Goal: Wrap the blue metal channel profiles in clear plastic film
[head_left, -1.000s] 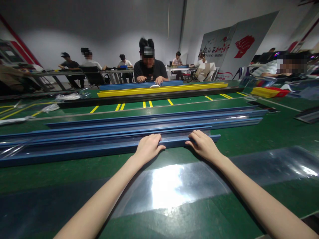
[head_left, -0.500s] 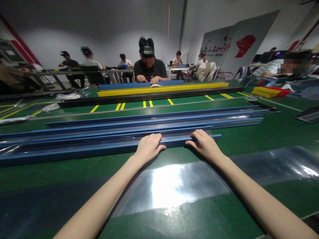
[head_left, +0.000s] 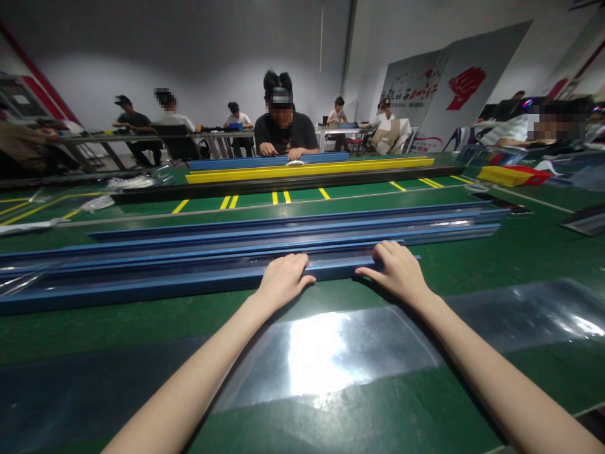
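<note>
A long blue plastic channel strip [head_left: 155, 291] lies across the table in front of me, with clear film along its inside. My left hand [head_left: 284, 277] is closed over its near edge, fingers over the top and thumb in front. Further right, near the strip's right end, is my right hand [head_left: 399, 270]. Its thumb stands apart from the half-bent fingers, which are over the strip; whether they touch it is hard to tell. Between my forearms and the strip, a clear plastic sheet [head_left: 359, 350] lies flat on the green table [head_left: 378, 416], reflecting light.
More blue strips [head_left: 454, 234] lie just behind. Further back are a black strip [head_left: 331, 179], a yellow strip [head_left: 331, 169] and clear plastic bags [head_left: 132, 183]. A person [head_left: 286, 126] sits opposite with hands at blue strips. Yellow and red trays [head_left: 510, 175] stand at the right.
My right hand has moved slightly up and to the right, and the gap between its thumb and fingers has widened. The left hand and the blue strip look unmoved.
</note>
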{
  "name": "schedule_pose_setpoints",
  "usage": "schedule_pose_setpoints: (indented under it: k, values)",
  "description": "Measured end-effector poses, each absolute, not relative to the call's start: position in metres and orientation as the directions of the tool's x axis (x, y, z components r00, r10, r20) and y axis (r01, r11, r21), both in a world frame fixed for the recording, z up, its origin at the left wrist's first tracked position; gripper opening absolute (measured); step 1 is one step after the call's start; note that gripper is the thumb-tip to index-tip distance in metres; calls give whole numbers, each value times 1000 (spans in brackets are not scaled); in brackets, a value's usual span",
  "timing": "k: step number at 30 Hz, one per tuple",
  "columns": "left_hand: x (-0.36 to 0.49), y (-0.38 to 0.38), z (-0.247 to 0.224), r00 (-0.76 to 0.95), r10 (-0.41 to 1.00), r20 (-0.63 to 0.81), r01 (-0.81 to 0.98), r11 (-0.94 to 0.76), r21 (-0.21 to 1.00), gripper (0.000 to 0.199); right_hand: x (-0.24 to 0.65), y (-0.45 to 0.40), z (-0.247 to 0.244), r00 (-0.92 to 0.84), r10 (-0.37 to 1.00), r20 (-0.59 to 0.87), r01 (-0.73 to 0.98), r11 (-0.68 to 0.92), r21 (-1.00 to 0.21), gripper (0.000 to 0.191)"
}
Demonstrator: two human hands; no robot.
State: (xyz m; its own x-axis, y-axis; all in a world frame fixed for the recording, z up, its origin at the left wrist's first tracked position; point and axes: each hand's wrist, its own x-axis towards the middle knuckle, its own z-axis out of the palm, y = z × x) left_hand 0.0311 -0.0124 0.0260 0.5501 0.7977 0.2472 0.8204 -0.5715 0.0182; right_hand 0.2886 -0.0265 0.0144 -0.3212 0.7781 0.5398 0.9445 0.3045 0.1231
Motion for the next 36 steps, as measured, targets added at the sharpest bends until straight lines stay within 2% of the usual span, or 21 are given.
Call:
schedule_pose_setpoints:
  k: [18, 26, 36]
  values:
    - [31, -12, 26, 559, 790, 251, 816, -578, 3, 23, 303, -16, 15, -298, 852, 431, 954, 281, 104, 46]
    - [30, -12, 24, 588, 765, 263, 799, -600, -43, 23, 302, -18, 13, -300, 842, 449, 954, 268, 135, 47]
    - [31, -14, 26, 643, 727, 241, 765, -624, -159, 20, 290, -25, 11, -430, 835, 343, 903, 398, 164, 35]
